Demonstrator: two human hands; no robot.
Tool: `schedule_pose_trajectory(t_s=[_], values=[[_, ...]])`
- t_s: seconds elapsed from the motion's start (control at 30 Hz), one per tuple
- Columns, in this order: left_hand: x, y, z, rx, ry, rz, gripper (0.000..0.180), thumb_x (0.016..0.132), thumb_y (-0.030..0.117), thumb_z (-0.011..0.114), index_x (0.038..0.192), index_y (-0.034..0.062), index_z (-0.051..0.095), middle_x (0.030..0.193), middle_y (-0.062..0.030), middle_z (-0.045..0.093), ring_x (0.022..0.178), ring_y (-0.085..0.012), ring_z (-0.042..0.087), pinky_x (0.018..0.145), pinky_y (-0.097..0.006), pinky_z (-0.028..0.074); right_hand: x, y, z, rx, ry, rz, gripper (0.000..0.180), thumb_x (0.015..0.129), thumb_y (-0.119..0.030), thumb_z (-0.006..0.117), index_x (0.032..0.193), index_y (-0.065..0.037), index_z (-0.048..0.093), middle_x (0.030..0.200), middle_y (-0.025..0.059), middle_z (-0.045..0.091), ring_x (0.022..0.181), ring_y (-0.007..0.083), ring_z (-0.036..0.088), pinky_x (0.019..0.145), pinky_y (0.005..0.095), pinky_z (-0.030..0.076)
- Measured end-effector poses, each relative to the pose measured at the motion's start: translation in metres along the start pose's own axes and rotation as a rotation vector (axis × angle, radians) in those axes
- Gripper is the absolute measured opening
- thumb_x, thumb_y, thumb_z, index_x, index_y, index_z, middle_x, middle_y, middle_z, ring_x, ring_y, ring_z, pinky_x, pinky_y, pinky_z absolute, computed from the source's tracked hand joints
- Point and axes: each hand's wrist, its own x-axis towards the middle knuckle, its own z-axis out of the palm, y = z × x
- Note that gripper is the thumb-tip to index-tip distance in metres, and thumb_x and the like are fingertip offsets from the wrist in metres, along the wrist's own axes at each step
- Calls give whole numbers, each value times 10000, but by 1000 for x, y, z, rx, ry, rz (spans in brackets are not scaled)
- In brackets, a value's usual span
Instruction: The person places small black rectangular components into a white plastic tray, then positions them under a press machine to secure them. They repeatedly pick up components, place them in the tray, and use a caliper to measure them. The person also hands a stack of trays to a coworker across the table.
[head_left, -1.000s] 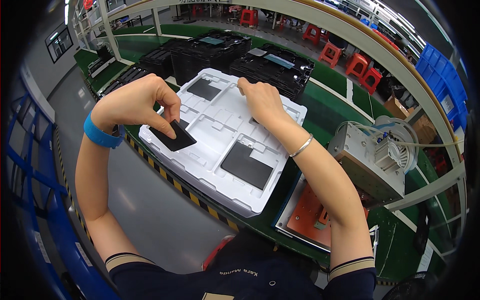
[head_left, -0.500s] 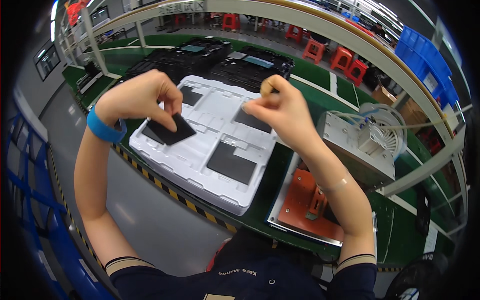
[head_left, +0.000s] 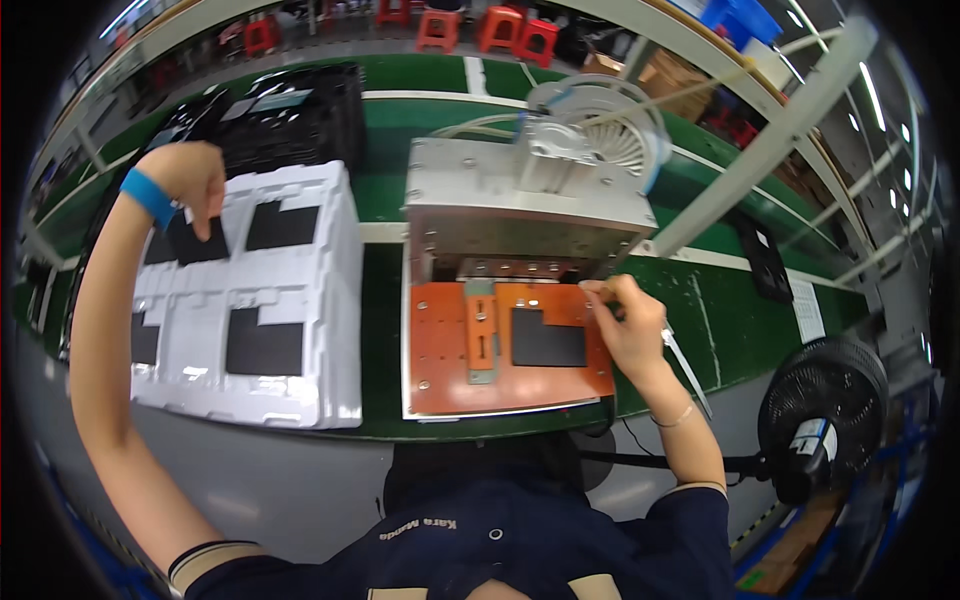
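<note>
My left hand [head_left: 188,178], with a blue band at its wrist, pinches a thin black rectangular panel [head_left: 205,242] over the white moulded tray [head_left: 340,290]. More flat black panels with a notched corner, such as the panel [head_left: 265,345] near the tray's front, lie in its recesses. My right hand [head_left: 632,325] is at the right edge of the orange plate [head_left: 440,345], thumb and fingers pinched together; whatever may be between them is too small to make out. On that plate lies another notched black panel [head_left: 549,340], beside an orange bar [head_left: 481,330].
Behind the orange plate stands a metal machine block [head_left: 530,185] with a white reel [head_left: 625,130]. Black trays [head_left: 290,110] sit at the back left. A slanted white post [head_left: 760,140] rises at right. A black fan [head_left: 825,420] stands at the lower right.
My view has swung right, bringing the orange plate and machine to the middle. My right hand has gone from above the tray to the plate's right edge. My left hand still holds its panel.
</note>
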Motion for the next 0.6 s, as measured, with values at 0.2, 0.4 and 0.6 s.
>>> schedule_pose_trajectory(t_s=[0.2,0.4,0.6], values=[[-18,16,13,-142,355,110,390,474,94,867,847,74,755,895,-61,688,942,-242,620,786,-349,512,-3,28,25,-106,-27,-173,129,809,20,680,787,-30,564,842,60,725,627,216,646,558,309,510],[-65,24,42,-257,595,90,388,525,-31,796,893,67,717,946,-76,652,978,-281,555,882,-371,441,-1,25,29,-125,1,-241,108,807,-9,649,896,-67,626,713,30,631,626,199,606,549,316,506],[-96,25,69,-386,640,77,413,556,-59,787,949,30,694,941,-71,658,932,-251,598,873,-346,437,2,26,29,-87,23,-220,142,763,7,673,874,-58,612,754,39,641,661,215,617,588,318,512]])
